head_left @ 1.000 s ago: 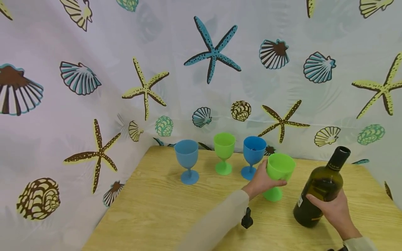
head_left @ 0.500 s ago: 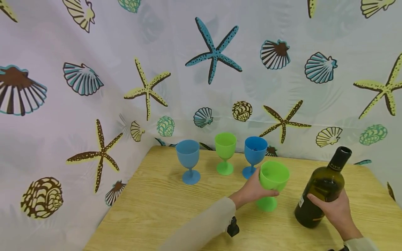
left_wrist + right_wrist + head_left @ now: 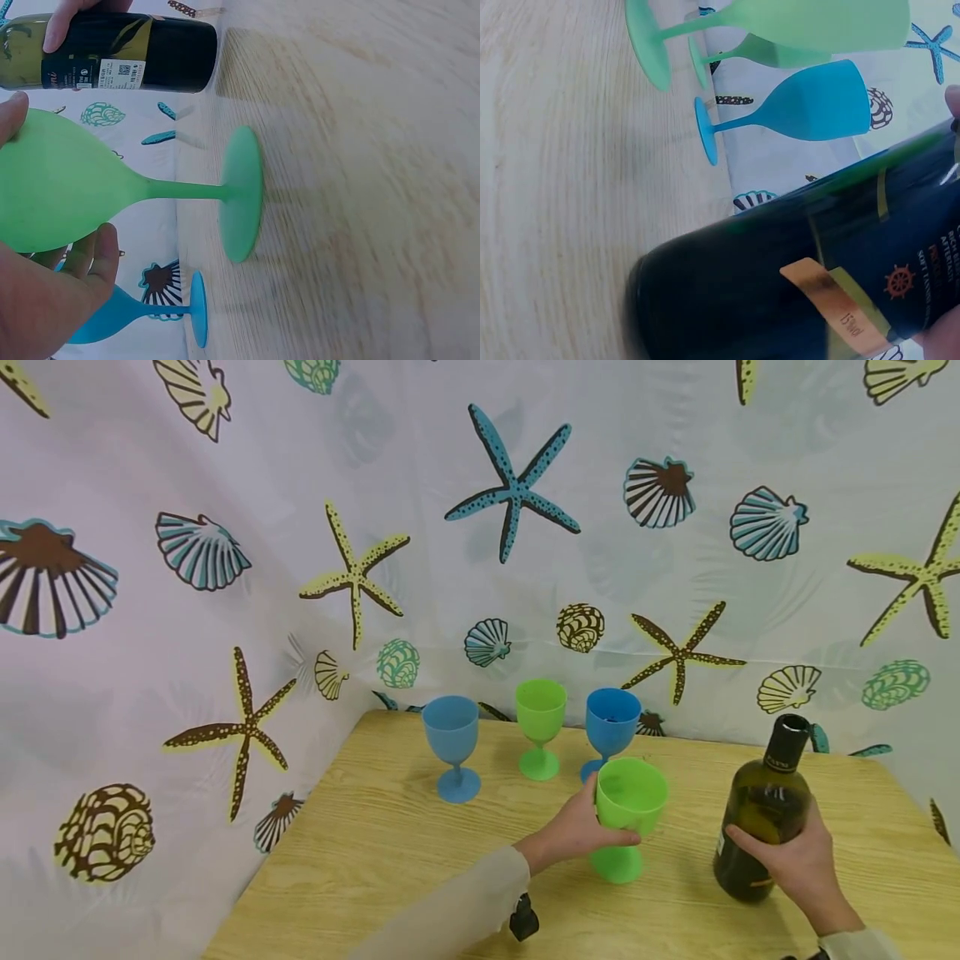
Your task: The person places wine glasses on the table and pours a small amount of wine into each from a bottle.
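My left hand (image 3: 566, 837) grips the bowl of a bright green plastic goblet (image 3: 632, 793) near the middle of the table. In the left wrist view its stem and round foot (image 3: 241, 195) show at the tabletop; whether the foot touches the wood I cannot tell. Off to the right, my right hand (image 3: 804, 868) holds a dark green wine bottle (image 3: 761, 810) around its body. The bottle has no cap and stands nearly upright. Its base (image 3: 667, 307) is blurred in the right wrist view, close to the tabletop.
Behind the held goblet stand a light blue goblet (image 3: 450, 735), another green goblet (image 3: 540, 710) and a darker blue goblet (image 3: 611, 718). The wood-grain table (image 3: 360, 868) meets a white curtain (image 3: 420, 468) printed with shells and starfish at the back and left.
My left hand has brought the green goblet nearer to me and to the left. The bottle stayed still at first, then shifted slightly left and became more upright in my right hand.
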### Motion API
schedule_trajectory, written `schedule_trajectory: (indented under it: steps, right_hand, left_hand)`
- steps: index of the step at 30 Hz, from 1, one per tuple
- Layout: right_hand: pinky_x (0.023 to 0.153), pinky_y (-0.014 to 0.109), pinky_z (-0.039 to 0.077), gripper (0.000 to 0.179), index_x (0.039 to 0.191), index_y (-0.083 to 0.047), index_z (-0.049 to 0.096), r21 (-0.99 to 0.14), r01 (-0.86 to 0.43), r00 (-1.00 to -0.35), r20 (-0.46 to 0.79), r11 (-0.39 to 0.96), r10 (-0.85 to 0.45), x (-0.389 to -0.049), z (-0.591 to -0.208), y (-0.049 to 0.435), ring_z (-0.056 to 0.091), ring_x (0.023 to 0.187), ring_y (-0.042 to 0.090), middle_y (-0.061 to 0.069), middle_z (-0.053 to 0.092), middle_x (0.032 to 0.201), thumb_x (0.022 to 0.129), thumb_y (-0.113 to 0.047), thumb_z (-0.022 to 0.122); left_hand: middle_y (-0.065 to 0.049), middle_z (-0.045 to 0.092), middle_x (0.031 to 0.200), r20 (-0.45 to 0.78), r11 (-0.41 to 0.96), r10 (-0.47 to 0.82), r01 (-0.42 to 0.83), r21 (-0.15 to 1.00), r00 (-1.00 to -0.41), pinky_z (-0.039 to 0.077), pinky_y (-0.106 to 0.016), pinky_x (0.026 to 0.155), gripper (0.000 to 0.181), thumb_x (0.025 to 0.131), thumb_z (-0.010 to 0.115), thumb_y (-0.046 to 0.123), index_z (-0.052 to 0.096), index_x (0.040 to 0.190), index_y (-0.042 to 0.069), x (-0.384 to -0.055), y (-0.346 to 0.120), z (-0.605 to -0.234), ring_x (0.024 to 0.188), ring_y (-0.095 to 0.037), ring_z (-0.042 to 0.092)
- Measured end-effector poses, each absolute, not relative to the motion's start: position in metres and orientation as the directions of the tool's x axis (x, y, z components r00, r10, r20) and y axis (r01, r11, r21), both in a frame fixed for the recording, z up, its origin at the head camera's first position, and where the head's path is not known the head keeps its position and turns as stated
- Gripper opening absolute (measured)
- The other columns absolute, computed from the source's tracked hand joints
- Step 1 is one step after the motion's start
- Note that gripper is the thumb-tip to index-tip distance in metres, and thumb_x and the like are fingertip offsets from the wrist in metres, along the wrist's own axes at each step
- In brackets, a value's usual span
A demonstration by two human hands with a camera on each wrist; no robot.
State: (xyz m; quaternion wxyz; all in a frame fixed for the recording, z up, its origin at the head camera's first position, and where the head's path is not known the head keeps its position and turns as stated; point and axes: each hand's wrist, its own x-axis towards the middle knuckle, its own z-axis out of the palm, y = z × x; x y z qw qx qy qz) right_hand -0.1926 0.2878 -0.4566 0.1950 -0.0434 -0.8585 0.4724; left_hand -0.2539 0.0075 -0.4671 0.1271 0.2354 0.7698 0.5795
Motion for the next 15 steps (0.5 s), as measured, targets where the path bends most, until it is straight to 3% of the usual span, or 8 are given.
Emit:
schedule_trajectory:
  steps: [4, 6, 11, 13, 15]
  right_hand:
    - [0.083, 0.043, 0.046, 0.09, 0.142, -0.001, 0.027, -0.811, -0.121, -0.917, 0.312, 0.573, 0.248, -0.192, -0.452, 0.284, 0.049, 0.102, 0.018, 0.019, 0.045, 0.128, 0.075, -0.02, 0.082]
    - [0.081, 0.047, 0.046, 0.087, 0.14, -0.001, 0.029, -0.788, -0.145, -0.909, 0.344, 0.599, 0.233, -0.191, -0.45, 0.282, 0.05, 0.101, 0.022, 0.02, 0.047, 0.125, 0.074, -0.02, 0.083]
    - [0.073, 0.045, 0.046, 0.085, 0.133, -0.001, 0.038, -0.691, -0.225, -0.864, 0.467, 0.687, 0.187, -0.192, -0.45, 0.28, 0.043, 0.09, -0.005, 0.018, 0.054, 0.114, 0.066, -0.017, 0.088]
    - [0.072, 0.04, 0.046, 0.085, 0.131, -0.001, 0.041, -0.656, -0.256, -0.846, 0.508, 0.71, 0.164, -0.193, -0.45, 0.28, 0.041, 0.089, -0.01, 0.019, 0.057, 0.111, 0.063, -0.016, 0.089]
    - [0.072, 0.034, 0.044, 0.086, 0.13, -0.001, 0.043, -0.627, -0.283, -0.83, 0.539, 0.726, 0.141, -0.194, -0.45, 0.279, 0.044, 0.09, -0.006, 0.018, 0.058, 0.11, 0.06, -0.015, 0.091]
  left_hand:
    - [0.011, 0.051, 0.123, 0.081, 0.199, 0.526, 0.215, 0.956, -0.847, 0.043, -0.031, 0.092, 0.08, 0.078, 0.08, 0.019, 0.03, 0.14, 0.027, -0.251, -0.002, -0.466, 0.11, -0.006, 0.052]
    - [0.009, 0.052, 0.124, 0.086, 0.18, 0.537, 0.214, 0.96, -0.839, 0.043, -0.031, 0.092, 0.079, 0.079, 0.079, 0.017, 0.03, 0.14, 0.027, -0.249, -0.006, -0.465, 0.111, -0.006, 0.052]
    - [0.005, 0.051, 0.126, 0.083, 0.15, 0.547, 0.195, 0.969, -0.833, 0.043, -0.031, 0.092, 0.078, 0.079, 0.079, 0.015, 0.031, 0.14, 0.025, -0.247, -0.013, -0.466, 0.111, -0.007, 0.051]
    - [0.006, 0.051, 0.126, 0.075, 0.146, 0.546, 0.183, 0.972, -0.834, 0.043, -0.03, 0.092, 0.079, 0.079, 0.079, 0.015, 0.03, 0.14, 0.026, -0.246, -0.015, -0.466, 0.112, -0.007, 0.051]
    - [0.005, 0.051, 0.127, 0.072, 0.135, 0.548, 0.173, 0.975, -0.834, 0.044, -0.031, 0.092, 0.08, 0.079, 0.079, 0.014, 0.03, 0.141, 0.026, -0.245, -0.017, -0.466, 0.113, -0.008, 0.051]
